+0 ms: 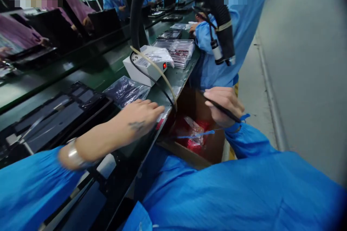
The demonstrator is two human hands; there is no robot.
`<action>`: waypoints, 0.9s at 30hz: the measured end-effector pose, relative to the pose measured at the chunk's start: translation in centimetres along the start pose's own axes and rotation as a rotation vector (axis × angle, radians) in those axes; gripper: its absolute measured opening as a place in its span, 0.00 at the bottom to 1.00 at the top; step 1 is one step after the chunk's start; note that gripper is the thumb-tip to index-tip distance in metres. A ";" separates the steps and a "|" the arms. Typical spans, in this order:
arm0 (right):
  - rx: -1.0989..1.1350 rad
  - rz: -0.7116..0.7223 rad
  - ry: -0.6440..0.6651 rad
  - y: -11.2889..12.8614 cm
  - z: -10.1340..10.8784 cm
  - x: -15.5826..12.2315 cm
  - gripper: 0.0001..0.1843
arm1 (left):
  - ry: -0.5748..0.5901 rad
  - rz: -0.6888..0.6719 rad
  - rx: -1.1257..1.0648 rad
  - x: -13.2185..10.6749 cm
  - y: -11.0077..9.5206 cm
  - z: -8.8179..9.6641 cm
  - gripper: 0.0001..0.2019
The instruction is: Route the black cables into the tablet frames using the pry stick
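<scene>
My left hand (141, 115) lies flat, fingers together, on the edge of the green bench (179, 75), just right of a clear plastic bag (125, 90) and beside a black panel (54, 112). It holds nothing that I can see. My right hand (223, 106) hovers over an open cardboard box (200, 151) beside the bench, closed around a thin black stylus-like tool (225, 110). Red and clear wrappers (191, 131) lie inside the box. A blue coiled wrist cord (195, 135) runs from my right cuff across the box.
A white box with a red light (146, 66) and stacked clear trays (177, 50) sit further along the bench. A thick black hose (217, 11) hangs overhead. A co-worker in blue (230, 43) stands close ahead; other people work across the line. Grey floor (298, 79) lies to the right.
</scene>
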State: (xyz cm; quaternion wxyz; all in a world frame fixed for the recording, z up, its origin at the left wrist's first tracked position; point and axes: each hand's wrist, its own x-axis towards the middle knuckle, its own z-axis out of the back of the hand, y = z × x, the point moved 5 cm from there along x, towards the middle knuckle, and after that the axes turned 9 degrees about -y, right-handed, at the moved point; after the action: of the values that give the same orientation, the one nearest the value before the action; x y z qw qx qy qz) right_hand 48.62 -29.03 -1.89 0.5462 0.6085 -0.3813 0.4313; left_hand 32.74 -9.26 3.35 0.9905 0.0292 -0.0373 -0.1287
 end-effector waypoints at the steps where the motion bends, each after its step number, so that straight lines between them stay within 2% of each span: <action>1: -0.006 -0.075 -0.124 -1.2 1.5 0.0 0.07 | -0.005 -0.045 -0.171 3.6 -0.9 -0.8 0.13; 2: 0.034 -0.205 -0.259 -2.6 2.7 -0.1 0.06 | -0.069 -0.037 -0.405 6.9 -1.6 -1.3 0.14; 4: 0.241 -0.539 -0.471 -5.7 4.0 -0.6 0.08 | -0.166 0.106 -0.908 12.7 -2.6 -2.5 0.17; 6: 0.513 -0.842 -0.571 -8.2 3.7 -1.1 0.11 | -0.149 0.295 -1.395 16.9 -3.8 -3.9 0.21; 7: 0.621 -0.963 -0.597 -9.2 3.4 -1.3 0.11 | -0.135 0.359 -1.555 18.5 -4.4 -4.4 0.22; 10: 0.800 -1.190 -0.681 -11.3 2.7 -1.8 0.12 | -0.159 0.391 -1.807 21.1 -5.7 -4.3 0.25; 12: 0.855 -1.238 -0.728 -12.1 2.6 -2.3 0.11 | -0.187 0.368 -1.897 21.2 -6.1 -3.7 0.26; 14: 0.873 -1.235 -0.763 -12.9 2.8 -2.8 0.11 | -0.196 0.359 -1.926 19.9 -6.3 -2.9 0.27; 16: 0.821 -1.164 -0.741 -13.4 3.2 -2.8 0.12 | -0.192 0.353 -1.873 17.4 -6.2 -2.0 0.26; 17: 0.755 -1.084 -0.662 -13.5 3.4 -2.4 0.15 | -0.189 0.351 -1.817 15.7 -6.0 -1.4 0.26; 20: 0.528 -0.802 -0.235 -12.2 2.2 -0.2 0.24 | -0.211 0.362 -1.508 8.5 -3.7 0.5 0.26; 21: 0.493 -0.748 -0.098 -11.3 1.2 0.5 0.26 | -0.231 0.374 -1.355 5.5 -2.4 1.2 0.27; 23: 0.522 -0.735 0.094 -9.2 -1.2 1.3 0.25 | -0.261 0.433 -1.053 -1.7 0.5 2.4 0.26; 25: 0.611 -0.742 0.268 -6.4 -4.2 1.7 0.27 | -0.242 0.573 -0.820 -9.9 2.9 3.2 0.21; 27: 0.680 -0.625 0.558 -2.9 -7.9 1.4 0.30 | -0.177 0.754 -0.589 -18.2 3.7 3.6 0.19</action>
State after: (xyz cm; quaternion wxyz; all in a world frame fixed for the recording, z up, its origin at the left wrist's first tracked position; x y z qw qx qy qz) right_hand 50.92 -20.86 -1.29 0.5012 0.6979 0.1386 0.4924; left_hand 15.80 -1.15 5.99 0.9273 -0.2792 -0.0912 0.2321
